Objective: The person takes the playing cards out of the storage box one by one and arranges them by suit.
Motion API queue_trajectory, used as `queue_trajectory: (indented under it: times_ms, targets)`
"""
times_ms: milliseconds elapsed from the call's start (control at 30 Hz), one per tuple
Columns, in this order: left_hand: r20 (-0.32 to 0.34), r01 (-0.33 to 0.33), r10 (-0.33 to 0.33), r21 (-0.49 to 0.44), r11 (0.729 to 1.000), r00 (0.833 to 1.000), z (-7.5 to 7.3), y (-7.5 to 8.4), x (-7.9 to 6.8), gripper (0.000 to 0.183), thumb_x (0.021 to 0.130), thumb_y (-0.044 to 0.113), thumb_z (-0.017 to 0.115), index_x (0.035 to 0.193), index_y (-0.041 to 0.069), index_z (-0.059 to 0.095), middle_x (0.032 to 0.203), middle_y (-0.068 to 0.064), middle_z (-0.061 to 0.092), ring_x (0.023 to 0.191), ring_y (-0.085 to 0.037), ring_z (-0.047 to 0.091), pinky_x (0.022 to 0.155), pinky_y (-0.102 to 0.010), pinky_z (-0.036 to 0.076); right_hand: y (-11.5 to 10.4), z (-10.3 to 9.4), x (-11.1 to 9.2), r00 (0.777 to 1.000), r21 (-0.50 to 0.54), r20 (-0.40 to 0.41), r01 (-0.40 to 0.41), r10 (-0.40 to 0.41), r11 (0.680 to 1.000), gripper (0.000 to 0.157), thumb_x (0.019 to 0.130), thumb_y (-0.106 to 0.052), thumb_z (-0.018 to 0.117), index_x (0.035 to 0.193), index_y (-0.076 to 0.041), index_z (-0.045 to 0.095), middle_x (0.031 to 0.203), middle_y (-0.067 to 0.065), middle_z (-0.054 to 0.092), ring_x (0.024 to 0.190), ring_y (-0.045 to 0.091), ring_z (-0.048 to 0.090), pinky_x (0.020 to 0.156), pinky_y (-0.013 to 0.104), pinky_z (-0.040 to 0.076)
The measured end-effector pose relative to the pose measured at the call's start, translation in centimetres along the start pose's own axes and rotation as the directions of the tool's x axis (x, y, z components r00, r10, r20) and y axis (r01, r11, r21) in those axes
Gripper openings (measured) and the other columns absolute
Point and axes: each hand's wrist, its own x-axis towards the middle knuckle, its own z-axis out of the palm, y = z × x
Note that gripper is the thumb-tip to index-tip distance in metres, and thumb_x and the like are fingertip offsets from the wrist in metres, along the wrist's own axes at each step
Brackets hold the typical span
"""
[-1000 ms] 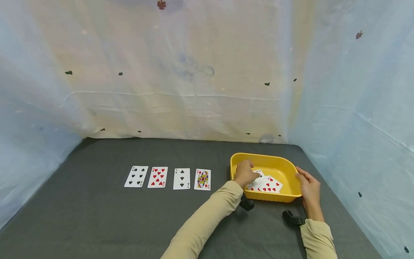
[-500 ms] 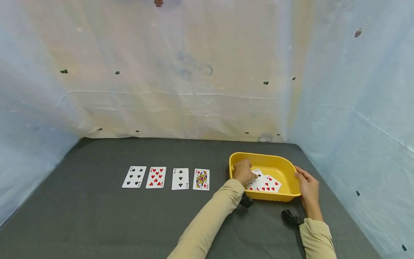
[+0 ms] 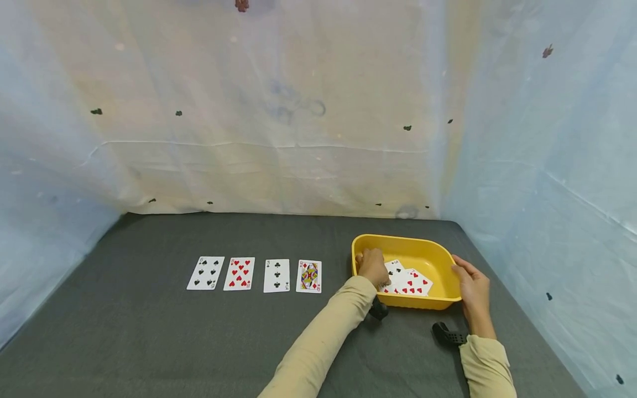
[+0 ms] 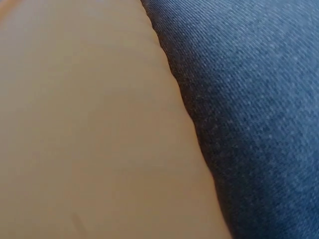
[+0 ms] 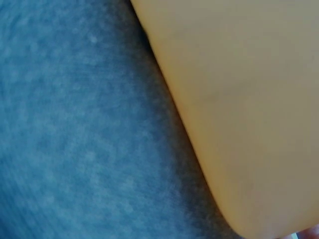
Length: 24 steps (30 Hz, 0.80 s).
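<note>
A yellow plastic tub (image 3: 430,247) stands at the right of the table, with several loose playing cards (image 3: 415,283) lying face up inside. My left hand (image 3: 373,266) reaches into its left end, fingers bent down beside the cards; its fingertips are hidden, so whether it holds a card does not show. At the opposite end my right hand (image 3: 475,287) grips the rim, thumb over the edge and fingers outside. Both wrist views are filled by the blurred tub wall, tan in the left wrist view (image 4: 99,124) and in the right wrist view (image 5: 249,99).
Left of the tub, a row of face-up cards lies on the dark grey cloth (image 3: 164,342): a six of spades (image 3: 205,273), an eight of hearts (image 3: 239,273), a three of clubs (image 3: 276,276) and a queen of diamonds (image 3: 309,276). Pale sheeting (image 3: 298,177) hangs behind and at both sides.
My left hand has shifted slightly and turned inside the tub, its thumb drawing in from over the cards. The right hand keeps its grip. The whole view has drifted a little.
</note>
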Motion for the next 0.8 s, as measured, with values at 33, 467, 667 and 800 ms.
queue_trajectory:
  times_ms: [33, 467, 667, 800]
  targets:
    - [-0.004, -0.001, 0.001, -0.006, 1.0, 1.0, 0.0, 0.0, 0.0, 0.037, 0.06, 0.016, 0.094, 0.06, 0.01, 0.057, 0.067, 0.001, 0.05, 0.088, -0.02, 0.048, 0.076, -0.032, 0.029, 0.0, 0.0, 0.0, 1.0, -0.004, 0.001, 0.003, -0.003, 1.0, 0.041, 0.098, -0.021, 0.058, 0.134, -0.001, 0.057, 0.108, -0.01, 0.058, 0.08, 0.002, 0.06, 0.064, 0.017, 0.05]
    - [-0.018, 0.024, -0.031, -0.315, 0.949, 0.999, -0.6, -0.3, -0.6, 0.027, 0.073, -0.007, 0.073, 0.062, 0.008, 0.054, 0.066, -0.001, 0.044, 0.066, -0.019, 0.044, 0.053, -0.025, 0.034, 0.1, 0.2, 0.1, 1.0, -0.023, -0.013, 0.012, -0.012, 1.0, 0.04, 0.098, -0.021, 0.057, 0.134, -0.002, 0.057, 0.107, -0.008, 0.058, 0.079, 0.002, 0.061, 0.064, 0.017, 0.051]
    - [-0.002, 0.019, -0.021, -0.36, 0.933, 1.0, -1.0, -0.2, -0.8, 0.012, 0.078, -0.006, 0.068, 0.077, 0.005, 0.065, 0.076, -0.001, 0.055, 0.073, -0.016, 0.05, 0.059, -0.023, 0.043, 0.2, 0.1, 0.1, 1.0, -0.007, -0.008, 0.026, -0.026, 1.0, 0.04, 0.098, -0.019, 0.057, 0.133, 0.0, 0.057, 0.109, -0.007, 0.059, 0.081, 0.002, 0.06, 0.064, 0.017, 0.051]
    - [0.012, 0.021, -0.018, -0.377, 0.926, 1.0, -1.1, -0.1, -0.9, 0.013, 0.077, -0.006, 0.068, 0.078, 0.007, 0.066, 0.079, -0.001, 0.057, 0.08, -0.018, 0.052, 0.065, -0.025, 0.045, 0.2, 0.1, 0.1, 1.0, -0.016, -0.013, 0.021, -0.021, 1.0, 0.04, 0.098, -0.019, 0.057, 0.133, -0.001, 0.057, 0.113, -0.002, 0.059, 0.08, 0.002, 0.061, 0.064, 0.017, 0.051]
